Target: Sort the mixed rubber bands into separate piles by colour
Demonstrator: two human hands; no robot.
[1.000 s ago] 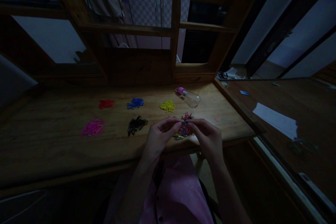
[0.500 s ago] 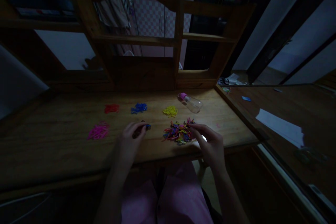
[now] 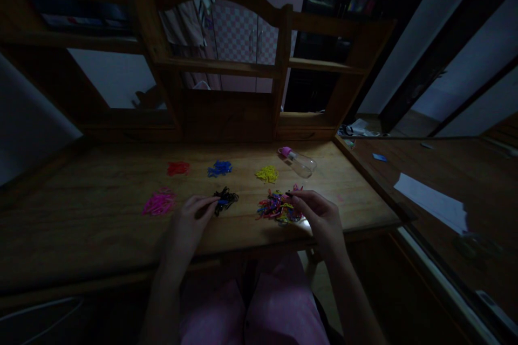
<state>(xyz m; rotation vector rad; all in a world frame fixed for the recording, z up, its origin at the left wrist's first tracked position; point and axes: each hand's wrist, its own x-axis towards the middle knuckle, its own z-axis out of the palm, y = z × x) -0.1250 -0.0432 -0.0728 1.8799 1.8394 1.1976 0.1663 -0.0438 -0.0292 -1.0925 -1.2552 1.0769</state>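
My left hand point(image 3: 190, 223) pinches a small blue piece point(image 3: 222, 202) between thumb and fingertips, just above a pile of black loop-like pieces point(image 3: 229, 197). At the right edge of a mixed-colour pile point(image 3: 275, 208), my right hand point(image 3: 319, 215) has thumb and fingers closed on a small dark piece point(image 3: 288, 194). Too small to identify for certain, the pieces look like thin clips or bands. Sorted piles lie around: red point(image 3: 178, 168), blue point(image 3: 219, 168), yellow point(image 3: 267, 174) and pink point(image 3: 159, 202).
A clear bottle with a pink cap point(image 3: 301, 164) lies on its side behind the mixed pile. The wooden desk point(image 3: 101, 183) has a shelf frame point(image 3: 226, 67) along its back. Right of it, white papers point(image 3: 431, 202) rest on a brown surface point(image 3: 404, 159).
My left hand has drawn back leftward, uncovering the black pile, with the blue piece still pinched. My right hand has shifted slightly, and a dark piece now shows at its fingertips. The view moved slightly.
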